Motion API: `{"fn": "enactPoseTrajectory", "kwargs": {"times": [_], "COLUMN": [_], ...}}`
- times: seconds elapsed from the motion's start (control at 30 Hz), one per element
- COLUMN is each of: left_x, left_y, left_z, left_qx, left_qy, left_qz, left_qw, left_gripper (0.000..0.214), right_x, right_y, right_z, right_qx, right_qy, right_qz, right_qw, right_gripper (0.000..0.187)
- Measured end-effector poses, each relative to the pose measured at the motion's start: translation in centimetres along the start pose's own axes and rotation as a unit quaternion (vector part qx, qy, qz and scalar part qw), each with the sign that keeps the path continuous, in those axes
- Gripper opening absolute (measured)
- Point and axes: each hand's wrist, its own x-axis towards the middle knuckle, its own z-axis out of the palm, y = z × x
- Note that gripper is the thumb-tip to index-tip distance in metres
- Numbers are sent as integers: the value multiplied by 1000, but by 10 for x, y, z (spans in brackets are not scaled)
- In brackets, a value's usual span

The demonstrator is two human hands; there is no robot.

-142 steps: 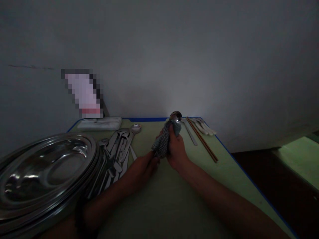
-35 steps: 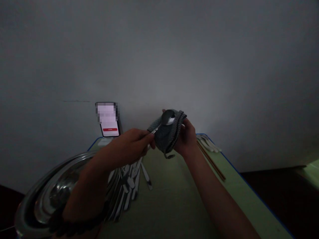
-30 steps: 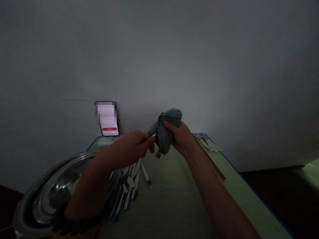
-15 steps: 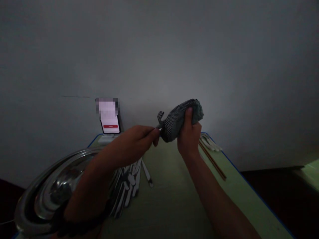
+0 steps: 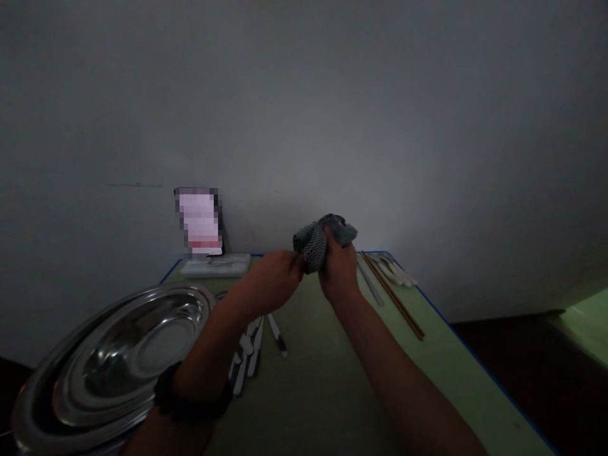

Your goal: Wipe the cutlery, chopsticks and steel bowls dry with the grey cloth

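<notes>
A grey-green cloth (image 5: pixel 315 247) with a dark checked side is bunched up above the middle of the table. My right hand (image 5: pixel 341 266) is wrapped round it, thumb on top. At the cloth's left edge my left hand (image 5: pixel 278 273) is closed, its fingertips touching the folds. Whatever those fingers pinch is hidden by the cloth and the dim light. Below my left forearm lies a pile of cutlery (image 5: pixel 255 354) with pale handles, partly covered by the arm. One separate piece of cutlery (image 5: pixel 277 334) lies just right of the pile.
Large nested metal basins (image 5: pixel 137 348) stand at the left of the green table (image 5: pixel 304 392). A phone (image 5: pixel 199 218) leans against the wall behind a white base (image 5: pixel 218 266). On the right lie wooden chopsticks (image 5: pixel 396 297), a slim flat utensil (image 5: pixel 370 284) and several white-handled utensils (image 5: pixel 396 273).
Both hands have come lower and the right hand has moved left, closer to the left hand. The cloth is now folded more compactly. More of the basins and the slim utensil shows.
</notes>
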Motion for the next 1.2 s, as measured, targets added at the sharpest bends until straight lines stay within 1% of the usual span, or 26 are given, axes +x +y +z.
{"fn": "enactPoseTrajectory", "kwargs": {"times": [0.07,0.17,0.23,0.3,0.4,0.5,0.57,0.6,0.63,0.67,0.7,0.73,0.77,0.8,0.83,0.87,0.9,0.93,0.97,1.03,1.07,1.1,1.13,1.17,1.2], "left_x": [-5,-13,-16,-17,-16,-16,-17,-17,-16,-15,-14,-12,-9,-6,-3,1,4,7,10,14,16,16,17,17,17], "left_y": [3,8,9,9,2,-10,-18,-21,-23,-24,-23,-21,-19,-16,-14,-11,-9,-7,-6,-2,0,2,4,6,7], "left_z": [-8,-19,-25,-28,-31,-37,-41,-44,-45,-45,-43,-39,-33,-26,-17,-8,2,11,19,32,37,39,41,41,40], "left_qx": [-32,-76,-80,-72,-49,-18,7,24,38,45,40,20,-15,-66,-125,-199,-279,-358,-434,-539,-570,-583,-575,-547,-499], "left_qy": [-12,-21,-22,-19,-10,-4,18,40,59,77,86,86,81,56,37,16,-8,-32,-66,-110,-122,-122,-112,-95,-75], "left_qz": [4,1,-8,-18,-37,-53,-69,-89,-105,-116,-115,-107,-92,-77,-84,-92,-106,-127,-143,-152,-148,-139,-130,-123,-117], "left_qw": [999,997,997,997,998,998,997,995,992,989,989,990,992,993,988,976,954,924,887,821,799,791,800,822,856], "left_gripper": [35,39,39,40,40,40,37,38,38,38,37,37,36,36,38,38,38,38,37,35,33,32,31,31,32], "right_x": [7,13,13,13,15,20,24,25,26,26,26,25,24,23,22,21,21,21,21,23,25,27,29,32,35], "right_y": [-9,-27,-36,-40,-33,-15,-2,4,9,12,13,12,8,3,-4,-12,-19,-26,-30,-35,-36,-37,-38,-41,-44], "right_z": [-8,-17,-19,-20,-19,-20,-24,-26,-28,-31,-33,-36,-37,-38,-39,-39,-39,-39,-39,-40,-40,-41,-43,-45,-48], "right_qx": [-99,-245,-297,-320,-336,-353,-355,-354,-354,-356,-356,-349,-333,-307,-271,-229,-192,-166,-149,-141,-145,-148,-152,-161,-177], "right_qy": [15,30,18,2,-17,-23,-39,-68,-112,-168,-225,-274,-310,-332,-346,-357,-367,-377,-385,-396,-399,-401,-402,-399,-385], "right_qz": [-88,-208,-246,-257,-238,-162,-118,-102,-82,-53,-20,15,43,59,65,64,64,63,60,49,43,36,28,16,-4], "right_qw": [991,946,923,912,911,921,926,927,925,918,907,896,889,890,896,903,908,909,909,906,904,903,902,903,906], "right_gripper": [29,25,27,29,33,38,35,31,26,23,26,31,36,39,40,38,35,34,34,34,32,30,28,25,24]}}
